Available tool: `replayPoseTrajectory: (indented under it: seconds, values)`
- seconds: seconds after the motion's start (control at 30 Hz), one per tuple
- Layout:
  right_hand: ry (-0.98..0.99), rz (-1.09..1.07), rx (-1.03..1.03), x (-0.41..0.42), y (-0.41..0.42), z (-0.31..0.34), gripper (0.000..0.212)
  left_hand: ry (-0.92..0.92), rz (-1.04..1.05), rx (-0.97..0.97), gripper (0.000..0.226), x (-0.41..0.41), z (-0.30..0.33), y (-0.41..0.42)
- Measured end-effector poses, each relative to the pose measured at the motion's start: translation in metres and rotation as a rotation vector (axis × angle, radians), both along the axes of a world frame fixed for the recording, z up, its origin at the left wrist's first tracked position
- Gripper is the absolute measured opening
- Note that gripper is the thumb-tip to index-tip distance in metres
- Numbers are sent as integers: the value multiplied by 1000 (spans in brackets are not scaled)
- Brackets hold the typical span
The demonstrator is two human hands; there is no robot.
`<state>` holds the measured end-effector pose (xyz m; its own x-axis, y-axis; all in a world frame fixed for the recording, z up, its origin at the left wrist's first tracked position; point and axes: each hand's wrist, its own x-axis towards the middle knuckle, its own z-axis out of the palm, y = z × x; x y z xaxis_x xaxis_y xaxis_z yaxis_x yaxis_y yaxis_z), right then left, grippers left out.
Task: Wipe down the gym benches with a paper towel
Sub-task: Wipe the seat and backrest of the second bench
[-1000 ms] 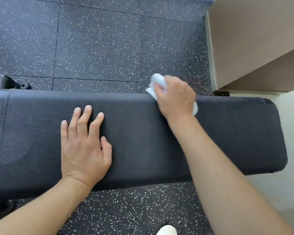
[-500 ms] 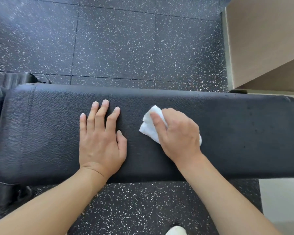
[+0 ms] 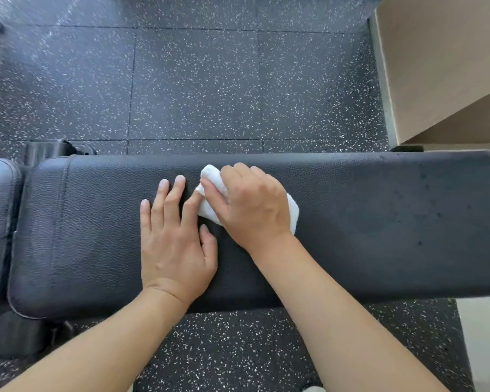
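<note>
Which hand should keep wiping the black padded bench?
Right. The right hand already grips the crumpled white paper towel against the black padded bench; the left hand lies flat, bracing.

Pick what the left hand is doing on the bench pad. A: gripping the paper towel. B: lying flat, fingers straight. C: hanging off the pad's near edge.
B: the left hand lies palm-down on the bench pad, while the right hand grips the paper towel.

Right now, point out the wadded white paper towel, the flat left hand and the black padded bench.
wadded white paper towel [image 3: 211, 176]: head view, exposed top fold.
left hand [image 3: 176, 250]: head view, its back.
black padded bench [image 3: 379, 222]: head view, bare top.
</note>
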<state>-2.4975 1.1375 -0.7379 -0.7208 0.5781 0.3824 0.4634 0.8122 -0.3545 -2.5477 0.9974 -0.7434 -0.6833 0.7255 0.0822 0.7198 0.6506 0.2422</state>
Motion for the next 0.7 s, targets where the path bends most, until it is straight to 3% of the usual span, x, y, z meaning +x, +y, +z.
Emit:
replayPoseTrajectory:
  seconds: [0.13,0.27,0.33,0.7]
  values:
    - [-10,51,162,45,41,0,22,26,-4,-2,61,-4,-1,0]
    - [-122,-287,120,128,113,-4,40,29,-8,14,61,-4,-6,-2]
    - [-120,-351,87,148,119,-3,43,30,-7,23,61,-4,-6,-2]
    - [1,-89,-38,14,-11,-3,33,12,1,8,63,-2,-3,1]
